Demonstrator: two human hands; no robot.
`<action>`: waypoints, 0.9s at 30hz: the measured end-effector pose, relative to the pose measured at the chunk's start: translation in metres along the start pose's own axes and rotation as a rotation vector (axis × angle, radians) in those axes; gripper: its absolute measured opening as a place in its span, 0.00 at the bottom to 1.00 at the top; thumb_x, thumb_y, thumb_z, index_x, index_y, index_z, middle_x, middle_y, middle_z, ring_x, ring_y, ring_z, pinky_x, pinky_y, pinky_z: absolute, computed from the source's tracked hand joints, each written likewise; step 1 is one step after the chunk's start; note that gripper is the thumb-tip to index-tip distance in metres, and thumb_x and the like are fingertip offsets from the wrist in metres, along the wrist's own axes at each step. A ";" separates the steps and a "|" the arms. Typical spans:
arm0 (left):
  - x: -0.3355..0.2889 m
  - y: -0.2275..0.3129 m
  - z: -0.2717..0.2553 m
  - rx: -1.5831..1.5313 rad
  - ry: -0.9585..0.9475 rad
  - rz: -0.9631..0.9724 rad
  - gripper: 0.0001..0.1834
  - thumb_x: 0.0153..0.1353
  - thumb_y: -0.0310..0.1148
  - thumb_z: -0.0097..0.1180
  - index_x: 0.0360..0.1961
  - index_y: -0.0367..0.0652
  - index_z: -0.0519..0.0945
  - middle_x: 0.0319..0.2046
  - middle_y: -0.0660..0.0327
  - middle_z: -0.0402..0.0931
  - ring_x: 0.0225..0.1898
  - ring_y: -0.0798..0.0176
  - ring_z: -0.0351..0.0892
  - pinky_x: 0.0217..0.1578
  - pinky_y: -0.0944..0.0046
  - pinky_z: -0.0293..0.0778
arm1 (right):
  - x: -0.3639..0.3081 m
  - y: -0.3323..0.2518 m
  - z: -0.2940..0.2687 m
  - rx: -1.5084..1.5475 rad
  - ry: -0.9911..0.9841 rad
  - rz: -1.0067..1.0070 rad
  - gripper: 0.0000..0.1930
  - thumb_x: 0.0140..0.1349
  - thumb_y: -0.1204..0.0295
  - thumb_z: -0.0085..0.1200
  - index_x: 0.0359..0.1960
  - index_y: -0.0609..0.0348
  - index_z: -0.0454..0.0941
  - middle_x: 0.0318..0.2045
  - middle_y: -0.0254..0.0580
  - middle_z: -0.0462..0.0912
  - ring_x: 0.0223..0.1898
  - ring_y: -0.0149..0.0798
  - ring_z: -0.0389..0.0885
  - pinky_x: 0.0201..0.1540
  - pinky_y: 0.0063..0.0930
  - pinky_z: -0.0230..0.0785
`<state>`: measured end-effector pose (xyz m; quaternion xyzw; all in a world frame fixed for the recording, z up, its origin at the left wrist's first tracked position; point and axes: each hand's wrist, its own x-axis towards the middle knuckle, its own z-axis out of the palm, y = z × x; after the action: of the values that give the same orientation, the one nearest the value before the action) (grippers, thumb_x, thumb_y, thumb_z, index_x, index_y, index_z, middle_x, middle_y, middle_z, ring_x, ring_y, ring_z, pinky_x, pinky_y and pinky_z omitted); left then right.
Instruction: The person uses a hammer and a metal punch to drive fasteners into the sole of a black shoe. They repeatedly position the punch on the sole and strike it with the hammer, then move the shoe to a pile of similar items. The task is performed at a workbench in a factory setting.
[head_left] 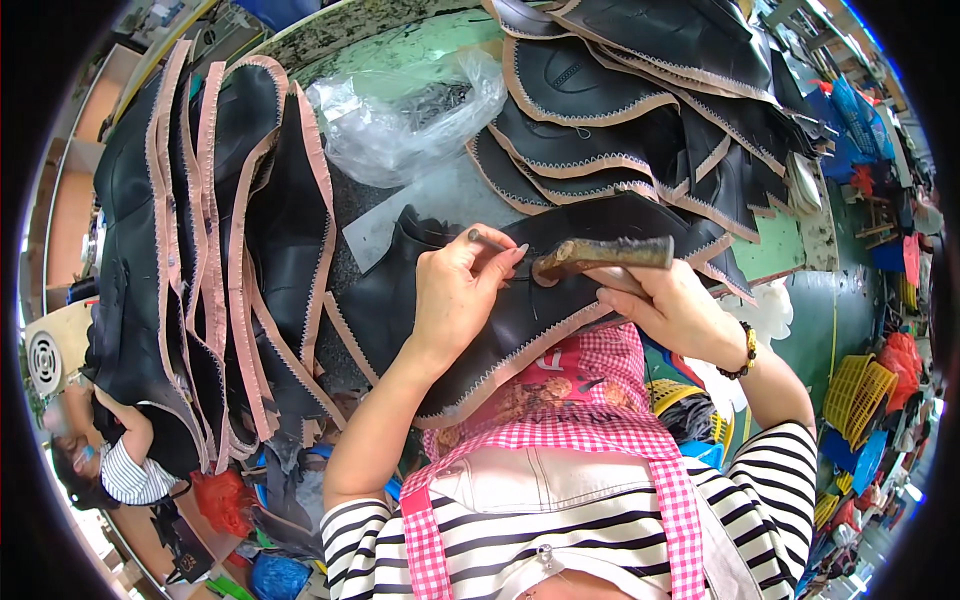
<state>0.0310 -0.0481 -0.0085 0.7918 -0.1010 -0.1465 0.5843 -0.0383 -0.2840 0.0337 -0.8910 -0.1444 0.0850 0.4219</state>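
A black leather-like shoe piece (520,310) with a tan, zigzag-stitched edge lies in front of me, its near edge against my apron. Over its left part, my left hand (450,300) is closed in a pinch on a thin metal rod (484,239), whose lower end is hidden by the fingers. My right hand (680,315) grips a hammer (610,257) by its handle. The worn, brownish hammer head is above the black piece, just right of my left fingertips. Whether it touches the piece I cannot tell.
Several similar black pieces (590,90) are piled at the far right, and more (200,230) stand draped at the left. Between them lie a clear plastic bag (410,120) and a pale sheet (430,205). Yellow baskets (858,400) stand at the right. Another person (135,455) is at the lower left.
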 end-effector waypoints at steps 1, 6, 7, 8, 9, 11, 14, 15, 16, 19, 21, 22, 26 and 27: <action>0.000 0.001 0.000 0.048 -0.007 0.017 0.04 0.61 0.27 0.62 0.33 0.37 0.81 0.24 0.63 0.82 0.27 0.74 0.81 0.30 0.73 0.77 | 0.001 -0.001 -0.006 -0.022 -0.031 0.088 0.17 0.64 0.69 0.54 0.54 0.57 0.77 0.25 0.56 0.79 0.28 0.56 0.80 0.30 0.38 0.72; -0.001 -0.001 0.001 0.297 0.031 0.285 0.03 0.58 0.24 0.62 0.33 0.36 0.81 0.22 0.57 0.81 0.24 0.70 0.81 0.26 0.70 0.74 | 0.012 -0.062 -0.055 -0.115 0.209 -0.109 0.10 0.62 0.72 0.55 0.42 0.63 0.80 0.24 0.55 0.79 0.24 0.49 0.80 0.29 0.36 0.72; -0.001 0.003 0.002 0.380 0.036 0.352 0.04 0.57 0.23 0.62 0.33 0.37 0.80 0.23 0.55 0.79 0.23 0.65 0.81 0.26 0.67 0.74 | 0.011 -0.068 -0.057 -0.153 0.236 -0.169 0.10 0.61 0.73 0.54 0.42 0.62 0.80 0.24 0.54 0.79 0.24 0.49 0.80 0.28 0.37 0.72; -0.003 0.003 0.003 0.423 0.053 0.427 0.03 0.57 0.22 0.61 0.33 0.37 0.80 0.24 0.55 0.79 0.23 0.64 0.82 0.26 0.66 0.74 | 0.012 -0.069 -0.054 -0.214 0.161 -0.202 0.10 0.61 0.73 0.54 0.43 0.61 0.80 0.23 0.54 0.79 0.23 0.50 0.79 0.28 0.38 0.72; 0.000 0.006 0.008 0.453 0.053 0.517 0.03 0.57 0.22 0.61 0.32 0.37 0.80 0.24 0.55 0.79 0.24 0.63 0.82 0.26 0.66 0.74 | 0.011 -0.072 -0.056 -0.287 0.099 -0.215 0.10 0.61 0.73 0.53 0.43 0.61 0.79 0.23 0.55 0.79 0.23 0.51 0.79 0.27 0.39 0.72; -0.001 0.010 0.007 0.515 0.097 0.490 0.02 0.58 0.20 0.58 0.33 0.35 0.78 0.26 0.57 0.79 0.26 0.64 0.84 0.28 0.65 0.76 | 0.015 -0.056 -0.046 -0.293 0.020 -0.196 0.09 0.61 0.72 0.53 0.42 0.62 0.77 0.21 0.57 0.78 0.23 0.55 0.78 0.27 0.42 0.71; 0.001 0.003 0.003 0.104 -0.001 0.139 0.03 0.63 0.23 0.57 0.35 0.32 0.77 0.26 0.58 0.81 0.29 0.68 0.84 0.31 0.70 0.79 | 0.015 -0.019 -0.033 -0.222 0.021 -0.042 0.10 0.62 0.70 0.54 0.40 0.64 0.75 0.20 0.59 0.77 0.23 0.59 0.78 0.27 0.45 0.71; 0.001 0.002 0.002 0.063 -0.004 0.102 0.04 0.63 0.24 0.57 0.34 0.33 0.78 0.26 0.58 0.82 0.29 0.69 0.84 0.32 0.70 0.80 | 0.012 -0.014 -0.027 -0.203 0.017 0.009 0.10 0.62 0.70 0.54 0.40 0.65 0.74 0.20 0.59 0.77 0.24 0.60 0.78 0.27 0.46 0.71; 0.003 0.001 0.000 0.022 -0.008 0.065 0.05 0.64 0.25 0.58 0.34 0.33 0.78 0.26 0.58 0.82 0.30 0.69 0.84 0.33 0.71 0.80 | 0.010 -0.011 -0.021 -0.203 -0.018 0.011 0.11 0.62 0.70 0.54 0.40 0.65 0.74 0.20 0.59 0.77 0.24 0.60 0.78 0.27 0.46 0.71; 0.001 0.000 0.001 -0.023 -0.009 0.047 0.05 0.63 0.26 0.59 0.35 0.34 0.79 0.26 0.60 0.82 0.29 0.71 0.83 0.33 0.71 0.80 | 0.010 -0.009 -0.012 -0.206 -0.063 0.008 0.12 0.63 0.68 0.55 0.39 0.65 0.71 0.19 0.59 0.77 0.23 0.61 0.78 0.25 0.46 0.70; 0.001 0.000 0.002 -0.027 -0.005 0.049 0.05 0.63 0.26 0.60 0.35 0.34 0.79 0.26 0.60 0.82 0.29 0.71 0.83 0.33 0.71 0.80 | 0.009 -0.006 -0.012 -0.202 -0.061 0.026 0.12 0.63 0.68 0.56 0.37 0.65 0.71 0.19 0.59 0.77 0.23 0.61 0.78 0.25 0.45 0.70; 0.001 0.000 0.002 -0.021 -0.005 0.050 0.05 0.63 0.26 0.60 0.35 0.34 0.80 0.26 0.61 0.82 0.29 0.71 0.83 0.33 0.71 0.80 | 0.009 -0.005 -0.013 -0.201 -0.061 0.036 0.12 0.62 0.68 0.56 0.36 0.64 0.70 0.19 0.59 0.76 0.23 0.61 0.77 0.25 0.45 0.70; 0.002 -0.005 0.005 0.013 0.009 0.093 0.04 0.61 0.26 0.61 0.34 0.35 0.80 0.25 0.61 0.82 0.28 0.73 0.82 0.32 0.71 0.79 | 0.014 -0.028 -0.040 -0.138 -0.056 0.093 0.11 0.63 0.70 0.56 0.35 0.67 0.70 0.20 0.60 0.76 0.23 0.58 0.78 0.26 0.41 0.70; 0.001 -0.004 0.005 0.063 0.018 0.122 0.04 0.60 0.26 0.62 0.33 0.37 0.80 0.24 0.60 0.82 0.26 0.70 0.82 0.30 0.70 0.78 | 0.015 -0.047 -0.052 -0.103 0.056 0.047 0.10 0.63 0.71 0.55 0.36 0.66 0.71 0.22 0.59 0.77 0.23 0.54 0.79 0.27 0.40 0.70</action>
<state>0.0301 -0.0521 -0.0141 0.8035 -0.1484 -0.1002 0.5677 -0.0184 -0.2886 0.1019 -0.9168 -0.1156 0.0625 0.3772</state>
